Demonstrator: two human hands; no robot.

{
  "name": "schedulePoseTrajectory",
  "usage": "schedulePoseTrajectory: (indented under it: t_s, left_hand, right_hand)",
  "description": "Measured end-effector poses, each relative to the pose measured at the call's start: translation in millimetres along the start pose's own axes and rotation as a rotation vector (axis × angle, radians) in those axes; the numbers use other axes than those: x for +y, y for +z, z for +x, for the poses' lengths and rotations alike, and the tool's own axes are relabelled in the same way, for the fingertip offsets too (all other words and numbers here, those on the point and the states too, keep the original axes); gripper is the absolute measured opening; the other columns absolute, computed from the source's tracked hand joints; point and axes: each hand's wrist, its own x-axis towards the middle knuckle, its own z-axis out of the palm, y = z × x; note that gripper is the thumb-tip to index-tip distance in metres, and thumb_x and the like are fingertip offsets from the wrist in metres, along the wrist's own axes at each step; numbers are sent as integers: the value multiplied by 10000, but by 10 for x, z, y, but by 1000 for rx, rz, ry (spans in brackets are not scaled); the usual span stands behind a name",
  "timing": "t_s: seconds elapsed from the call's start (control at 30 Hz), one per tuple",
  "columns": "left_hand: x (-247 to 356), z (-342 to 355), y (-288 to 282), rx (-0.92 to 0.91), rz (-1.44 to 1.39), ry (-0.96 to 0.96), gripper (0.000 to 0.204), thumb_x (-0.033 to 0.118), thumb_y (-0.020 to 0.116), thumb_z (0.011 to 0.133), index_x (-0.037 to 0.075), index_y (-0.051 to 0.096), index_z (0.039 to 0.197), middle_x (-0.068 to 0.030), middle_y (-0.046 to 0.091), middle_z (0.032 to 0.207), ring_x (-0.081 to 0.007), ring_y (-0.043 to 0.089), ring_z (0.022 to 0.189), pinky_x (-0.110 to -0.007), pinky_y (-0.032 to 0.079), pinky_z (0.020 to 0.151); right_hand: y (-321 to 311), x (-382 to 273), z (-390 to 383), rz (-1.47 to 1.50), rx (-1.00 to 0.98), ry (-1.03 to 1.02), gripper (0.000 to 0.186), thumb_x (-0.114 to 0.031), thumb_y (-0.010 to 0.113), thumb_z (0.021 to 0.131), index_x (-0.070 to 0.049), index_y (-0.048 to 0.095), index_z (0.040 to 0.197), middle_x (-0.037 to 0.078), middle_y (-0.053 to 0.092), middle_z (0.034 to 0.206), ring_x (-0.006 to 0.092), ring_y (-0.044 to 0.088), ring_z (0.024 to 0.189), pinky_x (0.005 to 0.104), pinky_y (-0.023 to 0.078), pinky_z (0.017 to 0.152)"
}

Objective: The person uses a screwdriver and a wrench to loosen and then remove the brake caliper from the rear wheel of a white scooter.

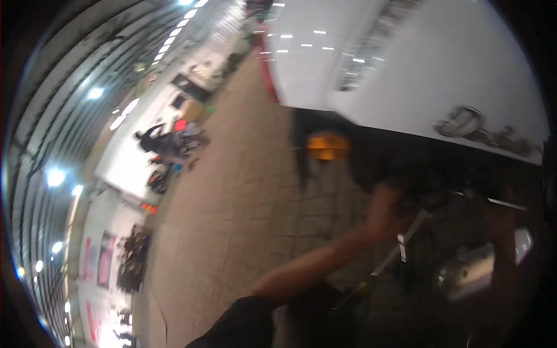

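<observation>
My left hand reaches into the dark space beneath a white vehicle panel. Its fingers are lost in shadow and blur, so what they touch is hidden. Farther right, my right hand shows dimly under the same panel, its fingers also smeared. Thin bright metal rods lie between and below the hands. A shiny silver part of unclear kind is beside my right forearm. An orange indicator lamp sticks out from the dark lower edge, left of my left hand.
Chrome lettering is fixed on the white panel. Brick-patterned floor stretches away to the left. A person in dark clothes is by a cluster of objects at a white wall. Lit lamps hang under a ribbed roof.
</observation>
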Motion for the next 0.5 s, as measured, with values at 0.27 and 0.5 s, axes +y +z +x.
schedulePoseTrajectory:
  t_s: [0.27,0.5]
  left_hand:
    - [124,-9,-319,-91,-71,-398,403,179,729,858,-16,576,1175,-158,650,1060,-225,610,986,-361,487,844]
    - [220,-23,-266,-115,-81,-464,450,247,720,871,-41,557,1176,-174,640,1060,-246,609,981,-382,481,867]
  right_hand:
    - [337,-69,86,448,140,355,272,-287,752,828,-74,673,977,-48,592,834,56,521,678,240,394,498]
    - [381,-114,44,537,-29,286,215,-240,752,833,-78,635,913,-22,571,810,61,519,660,242,378,451]
